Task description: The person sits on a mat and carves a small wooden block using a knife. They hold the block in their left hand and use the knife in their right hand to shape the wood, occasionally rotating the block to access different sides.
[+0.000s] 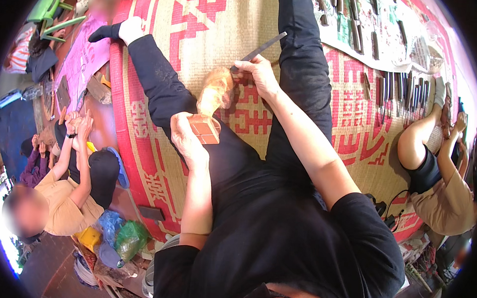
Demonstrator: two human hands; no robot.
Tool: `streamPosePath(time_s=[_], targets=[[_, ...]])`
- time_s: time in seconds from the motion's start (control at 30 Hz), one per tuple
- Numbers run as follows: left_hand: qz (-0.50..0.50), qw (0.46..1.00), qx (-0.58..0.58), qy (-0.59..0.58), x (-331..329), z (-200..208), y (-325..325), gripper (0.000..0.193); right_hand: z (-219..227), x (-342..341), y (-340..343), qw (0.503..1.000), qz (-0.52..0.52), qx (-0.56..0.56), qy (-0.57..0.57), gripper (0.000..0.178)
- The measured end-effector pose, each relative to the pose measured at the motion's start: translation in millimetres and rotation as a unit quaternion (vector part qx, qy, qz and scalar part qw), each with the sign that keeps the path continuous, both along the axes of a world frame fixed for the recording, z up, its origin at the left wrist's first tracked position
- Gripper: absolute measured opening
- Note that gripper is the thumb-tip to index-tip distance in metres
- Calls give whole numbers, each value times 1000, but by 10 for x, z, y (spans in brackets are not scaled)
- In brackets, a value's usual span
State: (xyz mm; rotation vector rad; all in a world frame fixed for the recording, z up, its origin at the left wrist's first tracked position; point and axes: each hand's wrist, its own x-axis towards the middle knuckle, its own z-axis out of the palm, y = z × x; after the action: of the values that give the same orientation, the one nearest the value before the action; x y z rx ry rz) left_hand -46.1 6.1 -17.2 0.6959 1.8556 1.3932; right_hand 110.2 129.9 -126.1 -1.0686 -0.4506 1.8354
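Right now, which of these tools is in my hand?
The long, dark tool in your right hand; the tools at upper right lie unheld.

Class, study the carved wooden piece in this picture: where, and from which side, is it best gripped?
Probably by its squared base, from the person's left, where the left hand already holds it. The flat sides should resist turning, and this leaves the rounded, carved wooden piece's far end clear for the long flat tool in the right hand.
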Motion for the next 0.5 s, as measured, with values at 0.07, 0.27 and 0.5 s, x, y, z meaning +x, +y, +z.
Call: streamPosePath(time_s=[0.07,0.27,0.5], targets=[[4,1000,-2,-5,-41,-17,-18,24,-19,4,7,999,22,-20,-13,11],[59,996,-19,-71,-184,-51,3,25,-15,-33,33,998,21,43,-47,9],[68,996,-26,-50,-53,59,68,26,11,-215,38,997,29,71,-32,12]])
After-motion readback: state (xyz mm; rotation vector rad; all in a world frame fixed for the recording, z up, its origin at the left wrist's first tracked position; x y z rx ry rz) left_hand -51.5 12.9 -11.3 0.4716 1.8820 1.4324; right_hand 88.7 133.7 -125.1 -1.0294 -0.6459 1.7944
